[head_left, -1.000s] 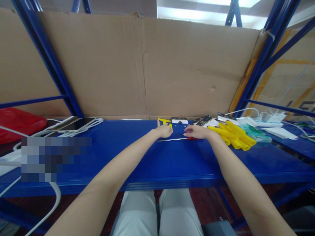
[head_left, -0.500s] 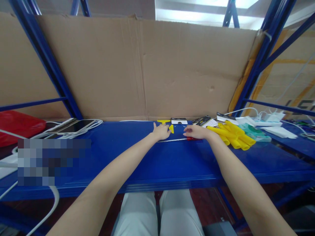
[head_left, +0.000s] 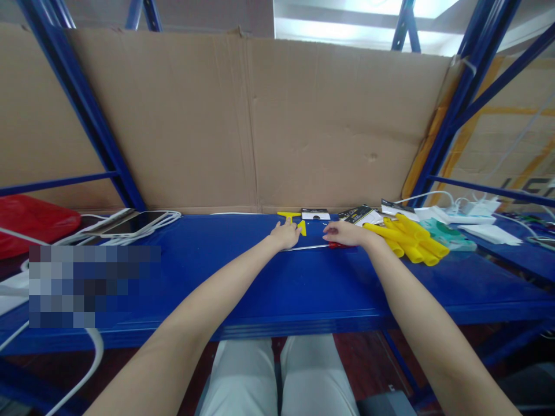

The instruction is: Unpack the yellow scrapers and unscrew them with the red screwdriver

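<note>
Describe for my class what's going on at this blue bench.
One person works here with bare hands. The left hand is at some yellow material, partly covering it. The right hand is at a red-handled tool with a thin shaft lying on the bench; its grip is unclear. Yellow tubes lie further right.

Workshop-type area, exact use unclear: blue metal rack (head_left: 477,86) w/ bench-height shelf (head_left: 195,289), cardboard backing (head_left: 173,121), cables (head_left: 156,222), yellow tubes (head_left: 411,237).
</note>
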`<state>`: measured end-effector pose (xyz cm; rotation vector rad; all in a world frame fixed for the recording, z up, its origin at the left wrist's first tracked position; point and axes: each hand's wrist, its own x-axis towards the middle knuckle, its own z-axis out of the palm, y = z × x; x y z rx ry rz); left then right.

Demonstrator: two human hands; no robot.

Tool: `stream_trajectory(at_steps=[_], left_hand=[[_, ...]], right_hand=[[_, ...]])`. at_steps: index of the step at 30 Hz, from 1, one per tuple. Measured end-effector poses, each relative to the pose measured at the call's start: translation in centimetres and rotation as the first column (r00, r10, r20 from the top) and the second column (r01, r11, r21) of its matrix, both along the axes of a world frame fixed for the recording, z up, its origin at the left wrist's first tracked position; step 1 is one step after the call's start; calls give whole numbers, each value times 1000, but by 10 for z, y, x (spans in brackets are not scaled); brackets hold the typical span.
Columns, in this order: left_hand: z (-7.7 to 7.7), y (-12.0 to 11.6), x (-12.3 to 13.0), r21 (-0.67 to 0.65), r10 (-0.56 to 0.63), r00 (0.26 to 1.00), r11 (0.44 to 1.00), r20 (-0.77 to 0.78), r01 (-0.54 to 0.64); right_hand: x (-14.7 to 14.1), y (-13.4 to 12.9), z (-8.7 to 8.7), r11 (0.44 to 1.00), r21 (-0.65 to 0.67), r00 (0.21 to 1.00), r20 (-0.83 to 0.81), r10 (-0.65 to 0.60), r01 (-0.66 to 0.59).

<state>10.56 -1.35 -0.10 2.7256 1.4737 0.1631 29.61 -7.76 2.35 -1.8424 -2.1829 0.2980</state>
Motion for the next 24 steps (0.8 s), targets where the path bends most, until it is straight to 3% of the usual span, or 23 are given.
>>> stream_trajectory(at_steps=[14,18,21,24], left_hand=[[8,-5,2,-42,56,998,998,-12,-56],[20,-7,-10,-70,73,994,995,85,-67],[33,-9,-24,-71,83,980,995,182,-71],[42,-14,-39,-69,127,937,992,326,-110]], right_hand=[[0,2,0,999,48,1000,22,-12,10],[9,-2,9,957,181,968,73,-242,226],[28,-8,16,840,271,854,104,-510,469],[57,-10,14,752,269,755,116,-645,602]])
